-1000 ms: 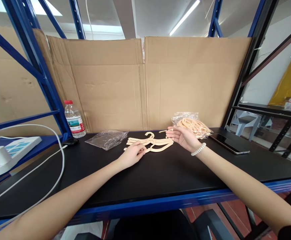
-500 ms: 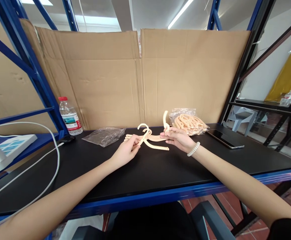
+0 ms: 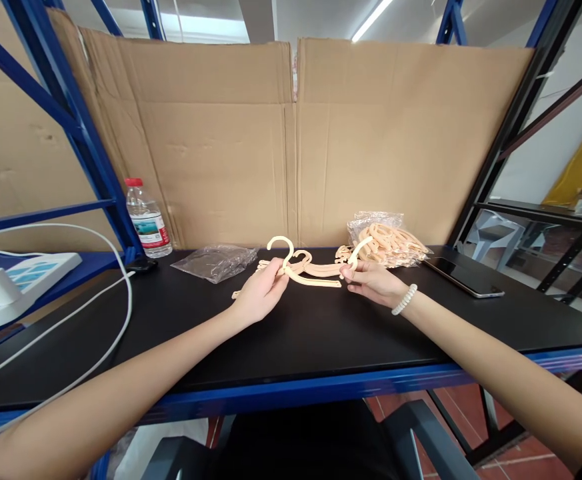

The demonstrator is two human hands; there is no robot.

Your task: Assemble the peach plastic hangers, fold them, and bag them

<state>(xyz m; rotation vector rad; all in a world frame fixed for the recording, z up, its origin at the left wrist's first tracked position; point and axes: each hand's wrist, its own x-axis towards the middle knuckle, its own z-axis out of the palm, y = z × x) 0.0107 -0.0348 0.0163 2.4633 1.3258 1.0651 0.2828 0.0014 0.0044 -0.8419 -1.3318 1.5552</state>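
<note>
A cream plastic clothes hanger [image 3: 315,282] is pinched near its centre by my left hand [image 3: 263,290], its hook upward and one arm stretching right. My right hand [image 3: 373,283] grips a curved cream hanger piece [image 3: 361,249], which stands up from the fingers close to that arm's end. Whether the piece touches the arm I cannot tell. Behind the hands, more peach hangers [image 3: 323,269] lie on the black tabletop [image 3: 291,340], partly covered by my left hand. A clear bag with a heap of peach hanger pieces [image 3: 395,243] rests just beyond my right hand.
A crumpled clear plastic bag [image 3: 215,262] lies left of the hangers. A water bottle [image 3: 148,223] stands at the back left, near a white power strip [image 3: 35,283] and its cable [image 3: 129,293]. At the right is a phone [image 3: 463,277]. Cardboard [image 3: 221,147] walls the back.
The hook in my left hand has turned and now opens to the left. In my right hand, the curved piece has tilted to the right. The whole view has shifted slightly.
</note>
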